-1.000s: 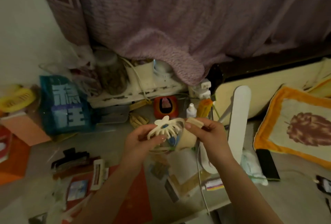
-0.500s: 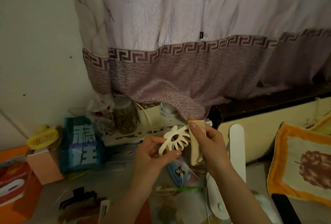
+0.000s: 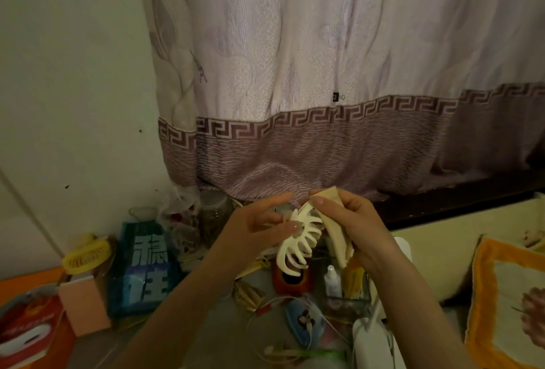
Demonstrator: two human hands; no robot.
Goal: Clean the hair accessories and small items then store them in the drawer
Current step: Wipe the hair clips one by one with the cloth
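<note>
Hanging curtain [image 3: 324,74] behind cluttered table [image 3: 230,324]; left fingers [image 3: 283,228] pinching claw clip [image 3: 298,242], right fingers [image 3: 321,202] pinching cloth [image 3: 339,239].

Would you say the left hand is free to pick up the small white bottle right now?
Probably not: the left hand holds the cream hair claw, so the white bottle below would have to wait.
</note>
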